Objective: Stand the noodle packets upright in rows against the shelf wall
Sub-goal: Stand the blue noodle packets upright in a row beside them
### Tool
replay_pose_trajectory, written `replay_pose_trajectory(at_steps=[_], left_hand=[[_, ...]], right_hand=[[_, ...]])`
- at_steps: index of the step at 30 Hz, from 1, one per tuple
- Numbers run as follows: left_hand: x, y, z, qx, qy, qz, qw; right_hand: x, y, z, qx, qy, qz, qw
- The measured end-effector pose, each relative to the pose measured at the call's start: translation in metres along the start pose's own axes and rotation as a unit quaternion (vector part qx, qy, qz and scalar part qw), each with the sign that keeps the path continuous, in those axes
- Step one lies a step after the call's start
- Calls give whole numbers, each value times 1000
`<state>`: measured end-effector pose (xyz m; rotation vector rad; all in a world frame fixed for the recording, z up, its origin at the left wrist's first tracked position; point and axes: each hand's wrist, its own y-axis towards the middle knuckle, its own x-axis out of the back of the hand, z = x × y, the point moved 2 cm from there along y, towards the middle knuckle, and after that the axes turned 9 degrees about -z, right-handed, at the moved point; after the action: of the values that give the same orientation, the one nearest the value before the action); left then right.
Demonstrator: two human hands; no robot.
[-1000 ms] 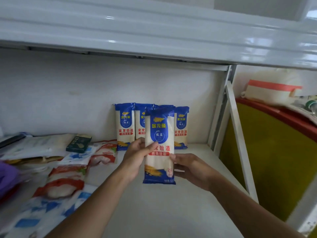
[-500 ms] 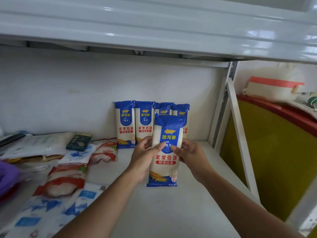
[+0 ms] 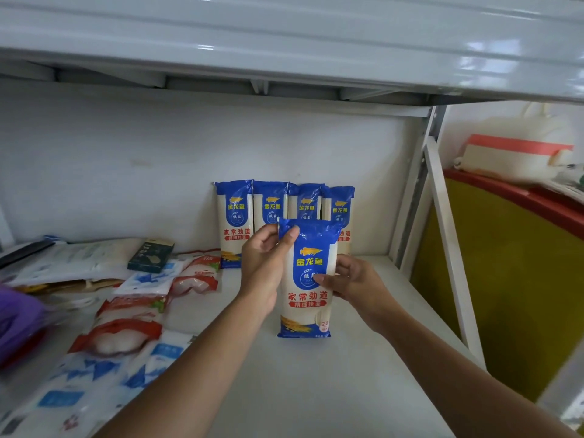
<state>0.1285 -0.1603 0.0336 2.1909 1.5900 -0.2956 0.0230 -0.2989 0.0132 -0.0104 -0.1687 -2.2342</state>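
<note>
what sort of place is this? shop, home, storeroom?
Probably a shop or storeroom stocking shelf: white metal shelving, four identical noodle packets standing against the back wall, loose packaged foods lying at left. Left hand and right hand hold a fifth packet.

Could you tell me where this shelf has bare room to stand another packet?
The white shelf floor is bare in front of the held blue-and-white noodle packet, across to the white frame post. Flat red-and-blue food bags crowd the left.

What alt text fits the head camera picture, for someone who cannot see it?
A left hand and right hand hold a blue-and-white noodle packet upright on a white shelf before four matching packets standing against the wall.
</note>
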Motion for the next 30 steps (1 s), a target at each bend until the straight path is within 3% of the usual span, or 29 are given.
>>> replay_pose_trajectory(at_steps=[8, 12, 16, 18, 20, 23, 26, 30], left_hand=[[-5, -3, -2, 24, 2, -34, 999], [-5, -1, -3, 32, -16, -29, 999], [4, 5, -1, 36, 0, -6, 999], [11, 8, -2, 14, 103, 48, 993], [19, 7, 2, -3, 257, 125, 958], [23, 0, 14, 15, 376, 183, 908], [20, -2, 22, 17, 357, 169, 919], [9, -1, 28, 30, 283, 109, 952]], right_hand=[[-1, 1, 25, 67, 104, -53, 991], [-4, 6, 29, 53, 148, -109, 982], [-4, 7, 27, 31, 172, -108, 979], [1, 5, 27, 36, 122, -77, 989], [7, 1, 17, 31, -13, -23, 999], [12, -5, -17, -41, -201, 66, 976], [11, -6, -42, -74, -176, 67, 979], [10, 4, -50, -69, -75, -5, 995]])
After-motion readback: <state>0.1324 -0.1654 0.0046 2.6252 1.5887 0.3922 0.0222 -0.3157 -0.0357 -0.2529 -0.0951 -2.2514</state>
